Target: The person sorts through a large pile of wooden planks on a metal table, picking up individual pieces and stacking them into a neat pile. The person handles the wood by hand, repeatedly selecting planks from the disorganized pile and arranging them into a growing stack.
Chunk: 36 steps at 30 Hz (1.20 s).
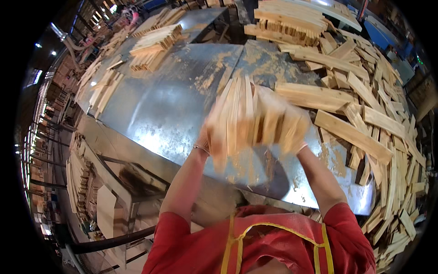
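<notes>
A row of short wooden boards [246,114] stands on edge, side by side, over the metal table, smeared by motion. My left hand [204,137] presses against the left end of the row. At the right end, my right hand [300,142] clasps it from the other side, so the boards are squeezed between both hands. Most of my fingers are blurred or hidden behind the wood. Below the row a dark shadow falls on the table. Whether the boards touch the metal, I cannot tell.
Sawdust lies on the metal table [159,109]. A big loose heap of boards [378,118] covers its right side. Neat board stacks stand at the far right [287,23] and far left [155,45]. A few boards [107,91] lie at the left edge. A metal frame [132,196] stands at lower left.
</notes>
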### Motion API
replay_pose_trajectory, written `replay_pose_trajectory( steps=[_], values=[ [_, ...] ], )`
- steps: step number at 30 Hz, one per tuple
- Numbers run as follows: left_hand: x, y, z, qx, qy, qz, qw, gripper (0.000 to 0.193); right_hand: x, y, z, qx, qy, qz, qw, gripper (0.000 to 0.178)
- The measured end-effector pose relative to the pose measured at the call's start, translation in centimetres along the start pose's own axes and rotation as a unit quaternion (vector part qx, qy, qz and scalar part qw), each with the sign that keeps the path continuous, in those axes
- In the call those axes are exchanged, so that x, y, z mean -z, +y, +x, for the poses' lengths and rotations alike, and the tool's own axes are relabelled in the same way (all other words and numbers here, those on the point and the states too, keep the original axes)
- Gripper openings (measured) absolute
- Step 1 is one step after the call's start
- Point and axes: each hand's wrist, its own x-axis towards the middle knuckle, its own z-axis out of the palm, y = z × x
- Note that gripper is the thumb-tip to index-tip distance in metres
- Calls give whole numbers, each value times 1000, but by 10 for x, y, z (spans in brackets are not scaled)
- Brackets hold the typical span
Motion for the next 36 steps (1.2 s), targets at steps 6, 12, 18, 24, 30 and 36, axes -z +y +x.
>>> replay_pose_trajectory(
  steps=[6,12,18,24,30,36],
  values=[
    [41,-62,-78,45,-184,586,788,58,-154,6,-38,-88,-111,-168,976,85],
    [50,-45,-76,53,-100,445,888,51,-99,-2,-25,-257,-74,247,932,80],
    [22,-23,-72,195,11,164,967,48,-93,-54,18,-369,-39,471,800,96],
    [130,-3,-63,259,66,234,935,50,-153,-127,68,-259,-96,515,811,106],
    [239,12,-62,286,132,323,893,51,-151,-197,125,-191,-261,454,830,110],
    [209,37,-113,207,138,639,728,72,-24,-19,123,40,-143,46,988,110]
  ],
)
